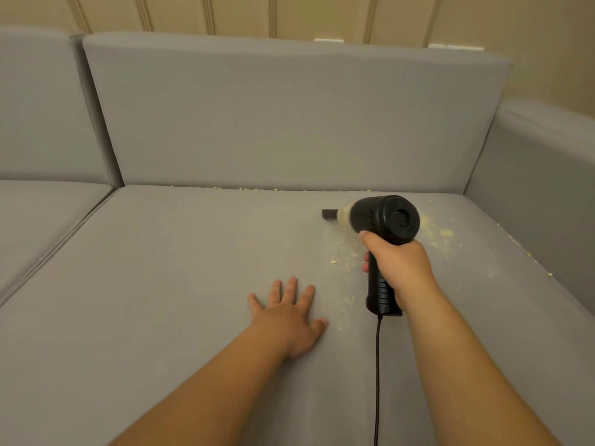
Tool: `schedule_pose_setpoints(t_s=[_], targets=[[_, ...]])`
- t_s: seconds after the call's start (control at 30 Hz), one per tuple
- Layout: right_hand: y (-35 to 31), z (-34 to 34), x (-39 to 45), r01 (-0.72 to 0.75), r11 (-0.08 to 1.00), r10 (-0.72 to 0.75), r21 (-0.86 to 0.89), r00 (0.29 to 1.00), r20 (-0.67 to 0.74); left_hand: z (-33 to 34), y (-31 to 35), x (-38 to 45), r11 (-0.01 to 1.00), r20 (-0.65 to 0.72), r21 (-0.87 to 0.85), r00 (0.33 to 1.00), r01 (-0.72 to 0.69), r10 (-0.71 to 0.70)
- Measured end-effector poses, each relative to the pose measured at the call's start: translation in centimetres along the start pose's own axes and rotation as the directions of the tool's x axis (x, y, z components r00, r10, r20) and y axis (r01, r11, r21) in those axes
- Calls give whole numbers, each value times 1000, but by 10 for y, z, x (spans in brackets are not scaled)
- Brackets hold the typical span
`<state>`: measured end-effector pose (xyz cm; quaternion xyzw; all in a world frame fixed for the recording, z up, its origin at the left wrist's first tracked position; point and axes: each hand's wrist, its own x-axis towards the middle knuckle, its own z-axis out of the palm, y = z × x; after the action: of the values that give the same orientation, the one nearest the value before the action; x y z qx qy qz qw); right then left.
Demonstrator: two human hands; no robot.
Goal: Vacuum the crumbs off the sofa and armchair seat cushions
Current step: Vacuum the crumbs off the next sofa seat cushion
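The left hand (289,317) lies flat on the seat cushion (161,284), fingers spread. Just right of it, the right hand (397,265) grips the handheld vacuum (383,220) by its handle, nozzle pointing away. Crumbs (446,235) lie scattered around and beyond that hand.

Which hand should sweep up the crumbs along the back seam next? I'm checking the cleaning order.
Right. The right hand already grips the vacuum, nozzle pointing toward the crumbs. The left hand lies flat on the seat cushion.

Both forearms come in from the lower edge of the frame, bare to the wrist, without sleeves. The left hand (287,320) and right hand (399,263) are bare, fingernails short.
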<state>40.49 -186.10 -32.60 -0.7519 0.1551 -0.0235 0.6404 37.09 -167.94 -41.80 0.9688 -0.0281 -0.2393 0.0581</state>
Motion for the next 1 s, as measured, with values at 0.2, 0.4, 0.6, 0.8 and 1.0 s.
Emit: schedule_pose_setpoints(t_s=[0.2, 0.4, 0.6, 0.8, 1.0], targets=[[10, 2, 9, -38, 998, 39, 48, 999, -15, 3, -9, -12, 999, 21, -17, 999, -37, 37], [12, 10, 10, -11, 1000, 11, 4, 1000, 11, -6, -14, -9, 999, 53, -2, 998, -42, 42], [9, -10, -17, 0, 999, -2, -32, 999, -37, -1, -3, -16, 1000, 49, 9, 999, -12, 11], [10, -14, -40, -21, 1000, 21, -19, 1000, 3, 5, 0, -19, 1000, 29, 21, 1000, -3, 2], [7, -2, -32, -2, 996, 5, -90, 999, 33, 4, -7, -19, 999, 16, 32, 999, -31, 31]])
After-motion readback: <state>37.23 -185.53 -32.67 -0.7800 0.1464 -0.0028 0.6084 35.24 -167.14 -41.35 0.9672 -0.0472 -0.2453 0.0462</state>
